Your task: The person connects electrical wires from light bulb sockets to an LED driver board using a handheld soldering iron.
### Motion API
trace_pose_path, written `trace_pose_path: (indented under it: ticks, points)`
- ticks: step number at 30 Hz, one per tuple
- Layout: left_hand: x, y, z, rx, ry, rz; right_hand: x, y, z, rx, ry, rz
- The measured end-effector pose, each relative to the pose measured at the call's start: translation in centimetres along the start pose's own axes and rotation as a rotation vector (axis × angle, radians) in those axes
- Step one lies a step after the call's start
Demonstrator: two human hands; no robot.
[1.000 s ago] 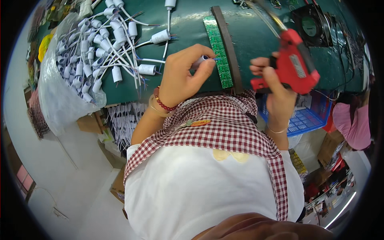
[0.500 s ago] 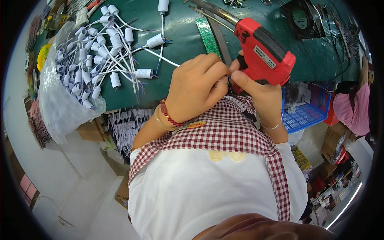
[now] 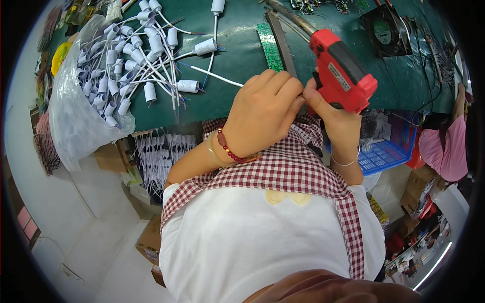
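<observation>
A red and black soldering gun (image 3: 341,70) is gripped in my right hand (image 3: 333,111), its metal barrel and thin feed tube pointing up and to the left. My left hand (image 3: 265,111) is closed, back upward, around a white cable (image 3: 217,74) that runs out leftward over the bench with bare thin wires at its far end. The fingertips of both hands meet just below a narrow dark metal bar (image 3: 281,44). What sits between them is hidden by my fingers. Beside the bar lies a green circuit board strip (image 3: 269,48).
On the green bench (image 3: 242,33), several white cylindrical housings with cables (image 3: 156,45) spill from a clear plastic bag (image 3: 68,126) at left. A black fan (image 3: 386,30) stands at far right. A blue crate (image 3: 386,151) is below the bench's right edge.
My hands have come closer together at the fingertips, and the orange and dark wire bits seen between them are now covered. The whole view has shifted slightly.
</observation>
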State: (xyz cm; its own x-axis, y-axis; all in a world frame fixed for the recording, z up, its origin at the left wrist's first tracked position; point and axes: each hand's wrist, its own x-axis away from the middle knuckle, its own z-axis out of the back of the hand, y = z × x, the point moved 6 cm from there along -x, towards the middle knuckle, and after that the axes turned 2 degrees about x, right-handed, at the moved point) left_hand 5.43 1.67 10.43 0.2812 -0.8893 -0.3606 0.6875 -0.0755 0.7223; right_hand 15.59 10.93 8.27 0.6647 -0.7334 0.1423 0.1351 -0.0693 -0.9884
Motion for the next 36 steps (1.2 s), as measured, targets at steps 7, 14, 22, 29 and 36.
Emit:
trace_pose_path:
  ticks: [7,14,22,29,36]
  points:
    - [-0.7,-1.7,-0.8,0.223,-0.136,0.268,-0.8,-0.2,1.4,0.048,-0.021,0.036]
    - [-1.2,-3.4,-1.8,0.405,-0.133,0.405,-1.3,0.1,1.1,-0.002,-0.040,0.063]
    - [-2.3,-2.2,-1.3,-0.062,0.021,0.310,-1.1,-1.2,0.4,0.242,0.198,0.440]
    - [-2.8,-11.4,2.3,-0.036,0.096,0.507,-2.1,0.0,2.8,0.053,0.164,0.070]
    - [-4.9,-17.4,1.3,-0.024,-0.062,0.547,-3.0,2.3,4.2,0.017,0.073,-0.063]
